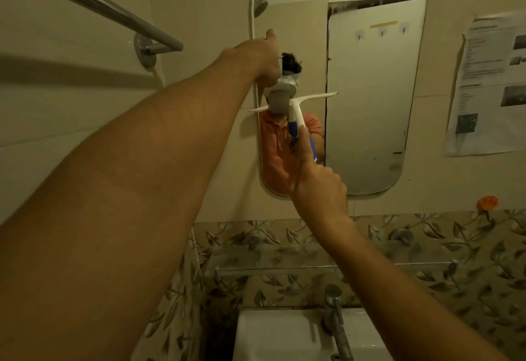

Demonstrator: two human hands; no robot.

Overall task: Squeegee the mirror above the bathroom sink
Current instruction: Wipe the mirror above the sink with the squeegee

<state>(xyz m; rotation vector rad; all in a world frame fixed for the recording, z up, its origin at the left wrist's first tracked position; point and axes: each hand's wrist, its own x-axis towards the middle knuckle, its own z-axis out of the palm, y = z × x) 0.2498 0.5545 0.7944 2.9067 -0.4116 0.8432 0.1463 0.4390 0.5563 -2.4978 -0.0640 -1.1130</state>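
Observation:
The tall mirror [370,104] with rounded corners hangs on the beige wall above the sink [279,335]. My right hand [318,187] grips the blue and white handle of a white T-shaped squeegee [313,97], with the index finger stretched up along the handle. The blade lies almost level against the left half of the glass at mid-height, and its left tip reaches past the mirror's left edge. My left hand [264,59] holds the mirror's left edge higher up, thumb pointing upward; its fingers are hidden behind the hand.
A chrome towel bar [94,5] juts out at the upper left. A printed paper sheet [489,84] is stuck to the wall on the right. Below the mirror run a glass shelf [327,261] and leaf-patterned tiles, with a chrome tap [336,321] over the sink.

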